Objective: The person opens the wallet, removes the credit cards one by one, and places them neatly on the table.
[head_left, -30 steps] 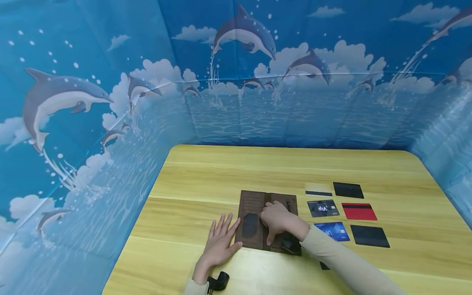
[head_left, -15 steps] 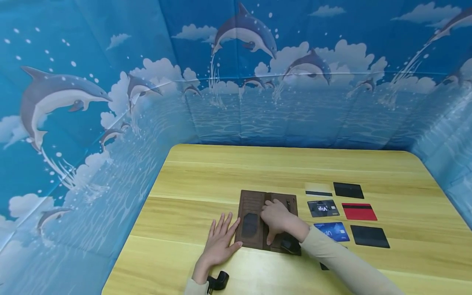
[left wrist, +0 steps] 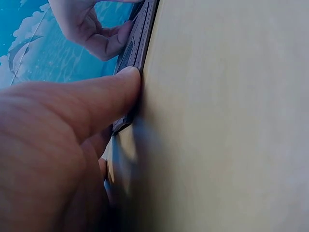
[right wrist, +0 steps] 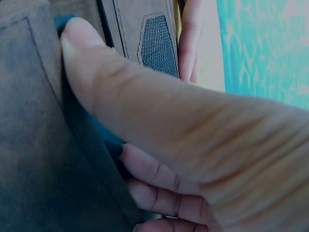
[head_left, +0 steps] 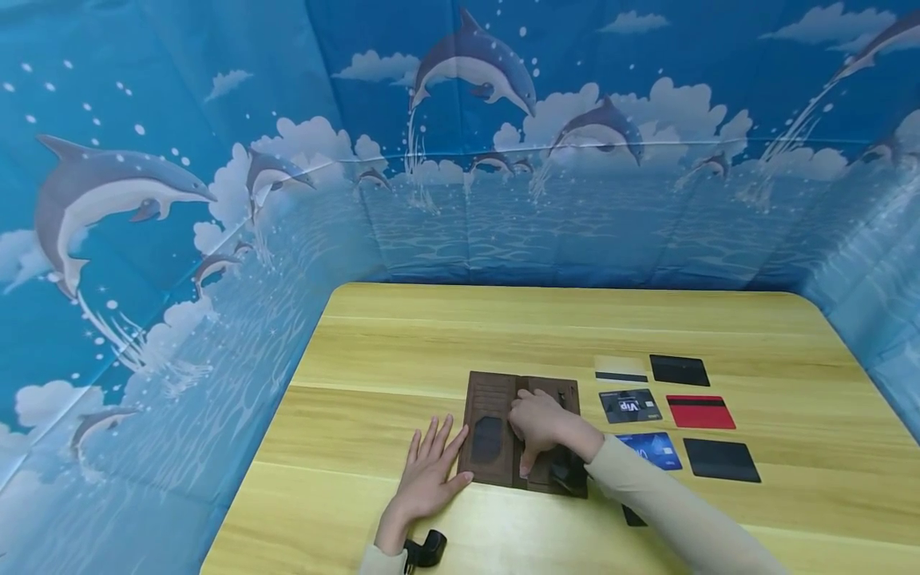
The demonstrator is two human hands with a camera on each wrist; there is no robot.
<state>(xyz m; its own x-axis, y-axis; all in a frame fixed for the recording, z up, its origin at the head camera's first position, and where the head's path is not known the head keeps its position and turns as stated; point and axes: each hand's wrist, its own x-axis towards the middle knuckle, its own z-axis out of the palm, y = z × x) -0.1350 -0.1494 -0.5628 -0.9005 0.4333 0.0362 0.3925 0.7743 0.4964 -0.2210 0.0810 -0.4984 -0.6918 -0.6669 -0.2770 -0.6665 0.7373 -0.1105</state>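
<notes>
A brown leather wallet (head_left: 477,469) lies spread flat on the table, card slots and a mesh window on its left half. My right hand (head_left: 541,419) is over its right half near the fold, fingers curled and thumb pointing toward me. In the right wrist view, the thumb and fingertips sit at a pocket's mouth, where the dark blue edge of a thin card (right wrist: 104,130) shows; most of it is hidden in the leather. My left hand (head_left: 427,477) rests on the table with fingers spread, its thumb and index finger touching the wallet's left edge.
Right of the wallet lie several cards: a pale one (head_left: 621,375), a grey VIP card (head_left: 630,406), a red card (head_left: 700,412), a blue card (head_left: 657,450) and black cards (head_left: 721,461). My right sleeve (head_left: 668,503) partly covers another dark card (head_left: 633,517). A dolphin-print curtain (head_left: 503,216) surrounds the table.
My right hand and forearm shift very slightly at the wallet, and a little more of the blue card is covered. The left hand and wallet stay put.
</notes>
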